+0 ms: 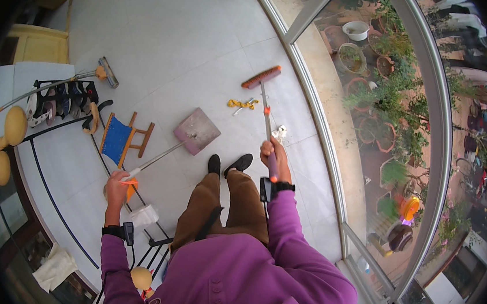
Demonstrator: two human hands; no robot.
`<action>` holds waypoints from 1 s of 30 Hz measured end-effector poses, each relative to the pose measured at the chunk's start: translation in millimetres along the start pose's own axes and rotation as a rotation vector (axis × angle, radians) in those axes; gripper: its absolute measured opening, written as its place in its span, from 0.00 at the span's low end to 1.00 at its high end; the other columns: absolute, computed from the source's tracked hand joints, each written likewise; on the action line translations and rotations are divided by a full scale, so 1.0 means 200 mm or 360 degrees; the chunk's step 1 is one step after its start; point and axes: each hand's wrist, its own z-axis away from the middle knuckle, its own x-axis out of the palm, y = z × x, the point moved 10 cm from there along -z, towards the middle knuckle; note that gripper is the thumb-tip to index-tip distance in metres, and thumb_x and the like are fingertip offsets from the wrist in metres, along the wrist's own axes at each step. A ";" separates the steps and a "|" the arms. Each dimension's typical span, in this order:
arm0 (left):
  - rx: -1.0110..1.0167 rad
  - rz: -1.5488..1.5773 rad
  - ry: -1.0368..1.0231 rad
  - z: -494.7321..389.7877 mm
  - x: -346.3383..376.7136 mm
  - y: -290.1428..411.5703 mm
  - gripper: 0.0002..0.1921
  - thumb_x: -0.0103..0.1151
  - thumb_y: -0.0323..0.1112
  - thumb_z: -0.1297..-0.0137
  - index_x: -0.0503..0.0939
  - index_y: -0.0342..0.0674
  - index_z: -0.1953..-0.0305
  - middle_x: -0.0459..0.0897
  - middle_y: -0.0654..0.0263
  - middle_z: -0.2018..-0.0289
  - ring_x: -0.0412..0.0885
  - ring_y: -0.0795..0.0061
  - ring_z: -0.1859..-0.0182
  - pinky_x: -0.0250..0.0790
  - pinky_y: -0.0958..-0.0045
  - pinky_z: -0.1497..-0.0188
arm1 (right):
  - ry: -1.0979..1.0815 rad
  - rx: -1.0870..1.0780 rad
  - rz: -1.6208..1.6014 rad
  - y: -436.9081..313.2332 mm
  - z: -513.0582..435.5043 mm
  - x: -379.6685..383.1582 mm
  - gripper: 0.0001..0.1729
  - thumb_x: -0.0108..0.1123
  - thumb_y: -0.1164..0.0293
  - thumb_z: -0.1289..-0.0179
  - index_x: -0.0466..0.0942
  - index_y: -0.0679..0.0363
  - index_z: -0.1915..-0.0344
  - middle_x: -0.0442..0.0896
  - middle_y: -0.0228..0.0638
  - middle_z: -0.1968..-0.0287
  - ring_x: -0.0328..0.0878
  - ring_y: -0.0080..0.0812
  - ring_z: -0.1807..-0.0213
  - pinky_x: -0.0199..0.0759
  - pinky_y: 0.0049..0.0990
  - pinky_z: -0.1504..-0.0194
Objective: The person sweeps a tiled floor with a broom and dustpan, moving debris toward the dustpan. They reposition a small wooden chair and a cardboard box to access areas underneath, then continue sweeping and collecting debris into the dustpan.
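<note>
My right hand (277,156) grips the purple end of a broom handle. The broom's orange-bristled head (261,76) is out over the floor, a little blurred. In my left hand (119,184) is the pale handle of a long-handled dustpan. Its mauve pan (197,131) lies on the floor left of my shoes, with some grey dust in it. Between pan and broom head is a yellow twisted strip (242,103) with a thin pale piece beside it. Crumpled white scraps (279,132) lie near the broom handle, partly covered by my right hand.
A small folding stool (118,139) with a blue seat stands left of the pan. Behind it are a shoe rack (63,99), a mop (108,73) and black metal rails (45,182). Sliding glass doors with a metal track (317,106) run along the right, potted plants (375,133) beyond.
</note>
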 end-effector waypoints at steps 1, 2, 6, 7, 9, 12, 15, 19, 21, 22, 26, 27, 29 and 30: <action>0.0047 -0.0050 0.0009 0.00 0.00 0.01 0.09 0.62 0.23 0.50 0.81 0.38 0.65 0.80 0.56 0.62 0.79 0.56 0.57 0.71 0.65 0.54 | 0.0082 0.0061 -0.0129 0.02 0.08 -0.07 0.21 0.42 0.61 0.25 0.57 0.54 0.77 0.57 0.23 0.85 0.53 0.20 0.87 0.51 0.19 0.86; 0.0088 -0.0105 0.0015 0.00 0.00 0.02 0.09 0.61 0.23 0.50 0.81 0.37 0.65 0.80 0.56 0.62 0.79 0.55 0.58 0.71 0.64 0.54 | 0.0129 0.0137 -0.0187 0.03 0.16 -0.11 0.21 0.42 0.60 0.25 0.57 0.54 0.77 0.57 0.23 0.85 0.54 0.19 0.87 0.51 0.19 0.86; 0.0113 -0.0021 0.0011 -0.01 -0.01 0.03 0.11 0.59 0.20 0.52 0.82 0.36 0.64 0.81 0.55 0.64 0.80 0.54 0.59 0.73 0.65 0.56 | 0.0187 0.0242 -0.0224 0.12 0.43 -0.22 0.24 0.41 0.56 0.24 0.59 0.54 0.78 0.56 0.21 0.86 0.54 0.17 0.88 0.51 0.18 0.87; 0.0100 -0.0046 0.0002 -0.02 0.00 0.03 0.11 0.59 0.20 0.51 0.82 0.36 0.64 0.81 0.55 0.64 0.80 0.54 0.59 0.73 0.65 0.56 | 0.0146 0.0288 -0.0243 0.16 0.46 -0.21 0.24 0.41 0.55 0.25 0.59 0.54 0.79 0.56 0.21 0.86 0.54 0.18 0.88 0.51 0.18 0.87; 0.0100 -0.0089 0.0019 -0.02 -0.01 0.04 0.10 0.58 0.21 0.50 0.82 0.36 0.64 0.82 0.55 0.64 0.81 0.54 0.60 0.73 0.65 0.57 | 0.0171 0.0281 -0.0054 0.22 0.47 -0.22 0.25 0.42 0.54 0.25 0.59 0.54 0.79 0.56 0.21 0.86 0.53 0.18 0.88 0.51 0.19 0.87; 0.0011 -0.0090 -0.0043 -0.02 0.00 0.01 0.12 0.57 0.21 0.50 0.82 0.34 0.61 0.82 0.53 0.62 0.80 0.52 0.59 0.72 0.63 0.55 | 0.0011 0.0501 0.0007 0.37 0.37 -0.14 0.24 0.44 0.53 0.26 0.59 0.53 0.78 0.58 0.22 0.86 0.53 0.18 0.88 0.51 0.18 0.87; 0.0003 -0.0151 -0.0047 0.00 -0.01 -0.01 0.13 0.58 0.22 0.49 0.83 0.35 0.59 0.83 0.52 0.60 0.81 0.51 0.59 0.73 0.63 0.55 | -0.0054 0.0442 0.0237 0.48 0.14 -0.06 0.19 0.47 0.58 0.26 0.59 0.54 0.74 0.61 0.23 0.82 0.54 0.16 0.86 0.51 0.17 0.86; 0.0001 -0.0142 -0.0184 0.00 -0.01 -0.02 0.13 0.58 0.23 0.48 0.83 0.34 0.59 0.83 0.51 0.59 0.81 0.51 0.57 0.73 0.62 0.54 | 0.0042 0.0564 0.0105 0.61 -0.02 -0.07 0.17 0.48 0.61 0.27 0.59 0.55 0.72 0.62 0.24 0.80 0.55 0.16 0.85 0.54 0.17 0.84; 0.0007 -0.0065 -0.0215 0.03 -0.05 -0.04 0.13 0.57 0.22 0.48 0.83 0.34 0.59 0.83 0.51 0.59 0.81 0.52 0.56 0.73 0.62 0.53 | 0.0129 0.0457 0.0236 0.61 0.03 -0.19 0.18 0.49 0.61 0.27 0.60 0.55 0.73 0.62 0.23 0.81 0.55 0.16 0.86 0.53 0.17 0.85; 0.0012 -0.0020 -0.0223 0.06 -0.07 -0.06 0.13 0.57 0.21 0.48 0.83 0.34 0.59 0.83 0.51 0.59 0.81 0.52 0.56 0.73 0.63 0.53 | 0.0141 0.0434 0.0245 0.59 0.11 -0.27 0.19 0.49 0.60 0.27 0.59 0.55 0.74 0.62 0.23 0.81 0.55 0.16 0.86 0.53 0.17 0.86; -0.0037 -0.0033 -0.0185 0.18 -0.17 -0.17 0.15 0.58 0.21 0.48 0.82 0.33 0.57 0.84 0.50 0.57 0.83 0.55 0.55 0.74 0.67 0.50 | 0.0301 0.0437 0.0246 0.47 0.39 -0.54 0.24 0.49 0.54 0.27 0.59 0.53 0.79 0.57 0.20 0.86 0.55 0.16 0.87 0.52 0.16 0.87; -0.0064 -0.0046 -0.0177 0.21 -0.18 -0.20 0.15 0.58 0.21 0.49 0.82 0.32 0.57 0.84 0.51 0.57 0.83 0.56 0.54 0.74 0.68 0.49 | 0.0387 0.0375 0.0167 0.43 0.46 -0.60 0.26 0.49 0.53 0.28 0.58 0.52 0.80 0.56 0.20 0.87 0.55 0.16 0.87 0.52 0.16 0.87; -0.0099 -0.0021 -0.0164 0.26 -0.20 -0.23 0.14 0.59 0.21 0.49 0.82 0.32 0.58 0.84 0.51 0.56 0.83 0.56 0.53 0.73 0.68 0.49 | 0.0367 0.0404 0.0110 0.42 0.59 -0.63 0.24 0.48 0.54 0.27 0.60 0.53 0.78 0.57 0.20 0.85 0.54 0.15 0.87 0.51 0.16 0.87; -0.0110 0.0014 -0.0159 0.29 -0.21 -0.25 0.14 0.59 0.21 0.49 0.82 0.32 0.58 0.84 0.51 0.56 0.83 0.56 0.53 0.73 0.68 0.48 | 0.0410 0.0384 0.0113 0.41 0.64 -0.64 0.18 0.48 0.56 0.26 0.61 0.53 0.73 0.59 0.21 0.83 0.54 0.15 0.88 0.50 0.16 0.88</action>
